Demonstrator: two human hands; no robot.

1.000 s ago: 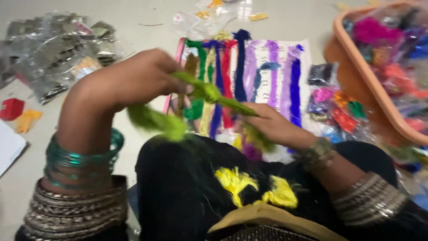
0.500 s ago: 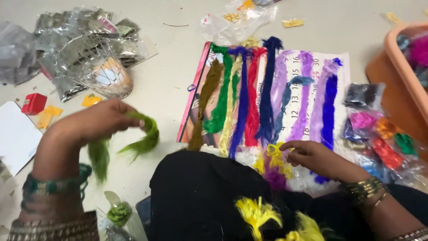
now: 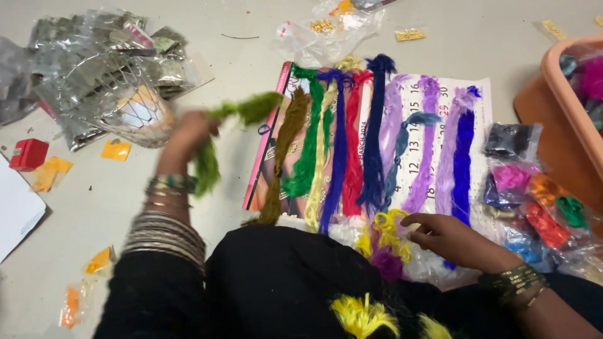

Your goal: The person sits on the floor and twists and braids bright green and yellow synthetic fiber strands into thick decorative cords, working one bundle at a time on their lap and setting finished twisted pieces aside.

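We are sorting thread skeins: our left hand (image 3: 188, 135) is gripping a green skein (image 3: 229, 135) in closed fingers, while our right hand (image 3: 449, 238), fingers loosely curled, is touching the yellow skein (image 3: 386, 229), needing a firm pinch next.

Your left hand (image 3: 188, 135) is up off the floor, fingers closed around a bundle of green thread (image 3: 217, 141); one end sticks out to the right of the hand, the other hangs down past your wrist and is blurred. Your right hand (image 3: 449, 238) sits low, fingertips touching a tangle of yellow and purple thread (image 3: 386, 242) just to its left. Between your hands, and beyond them, a calendar page (image 3: 414, 144) lies flat with skeins of thread (image 3: 342, 144) laid side by side on it. Right of your right hand, small bags of coloured thread (image 3: 534, 201). Beyond your left hand, a wire basket (image 3: 110, 100) and clear packets (image 3: 56, 37).
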